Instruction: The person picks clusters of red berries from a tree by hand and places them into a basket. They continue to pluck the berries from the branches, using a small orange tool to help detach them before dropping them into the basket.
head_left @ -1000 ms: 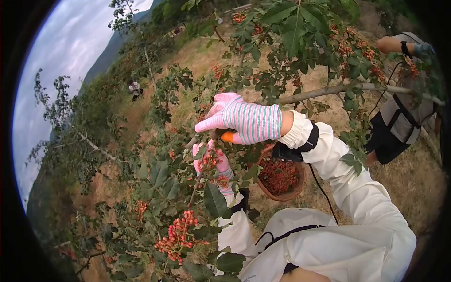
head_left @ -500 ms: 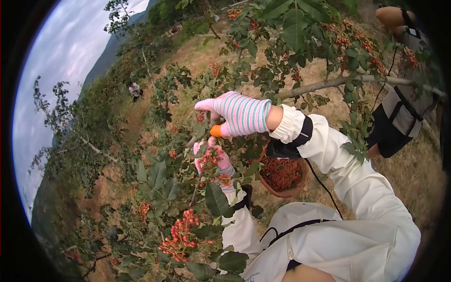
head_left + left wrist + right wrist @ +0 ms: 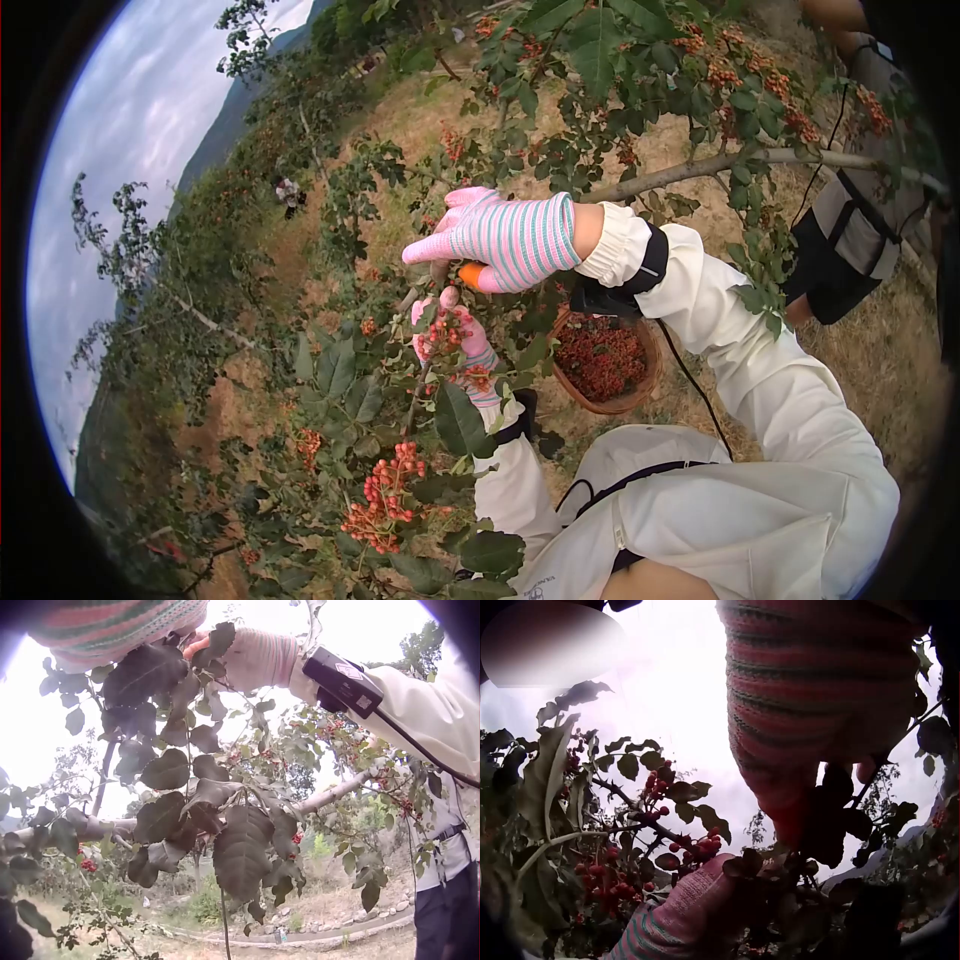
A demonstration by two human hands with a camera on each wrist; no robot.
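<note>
Both hands wear pink striped gloves. My left hand (image 3: 476,347) is curled around a leafy branch with red berries (image 3: 440,334) in the head view; its thumb points up. Just above it, my right hand (image 3: 515,240) reaches in from the right, one finger stretched left and an orange tip (image 3: 471,274) below. Leaves and the glove hide what lies between its fingertips. In the right wrist view, my right hand (image 3: 817,705) hangs over dark leaves, with my left hand (image 3: 684,911) below beside red berries (image 3: 705,846). The left wrist view shows my right hand (image 3: 259,660) beyond my left hand (image 3: 120,630).
A round basket (image 3: 645,385) of red berries sits below and right of the hands. A berry cluster (image 3: 385,497) hangs near the bottom. A thick branch (image 3: 700,168) crosses at upper right, a person (image 3: 855,235) beyond it. Another person (image 3: 290,192) stands far back left.
My right hand dipped toward my left, its thumb drawing clear of the outstretched finger, and now lies slightly further left than a second ago. My left hand stays on the berry branch.
</note>
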